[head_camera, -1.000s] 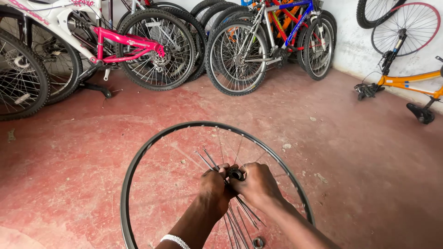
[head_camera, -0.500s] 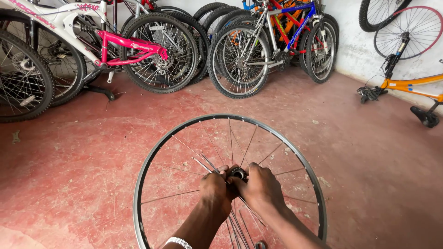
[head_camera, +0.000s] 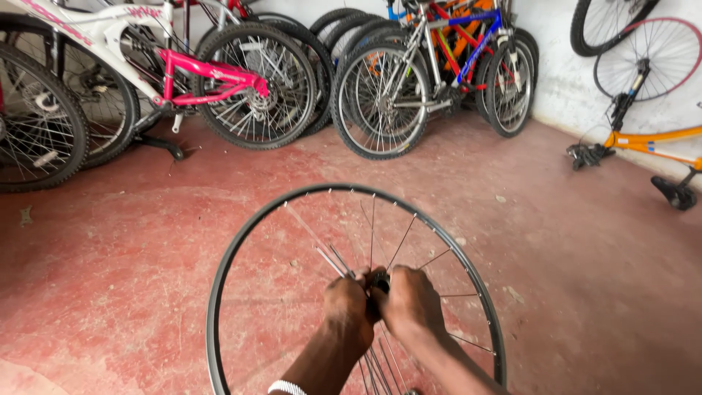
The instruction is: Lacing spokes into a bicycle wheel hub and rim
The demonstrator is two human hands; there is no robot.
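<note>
both hands, left [head_camera: 349, 307] & right [head_camera: 411, 303], fingers clamped on hub [head_camera: 379, 280]; keep rim [head_camera: 219, 292] steady, seat spokes [head_camera: 325, 252] w/o bending.

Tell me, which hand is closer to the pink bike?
Left. The left hand sits on the hub's left side, the side where the pink bike stands. The right hand is on the hub's other side, farther away.

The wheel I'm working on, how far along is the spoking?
Done: several spokes already run from the hub to the top right of the rim. In hand: the left hand and right hand grip the hub. Left: the rim's left side is bare, and loose spokes still hang unattached.
</note>
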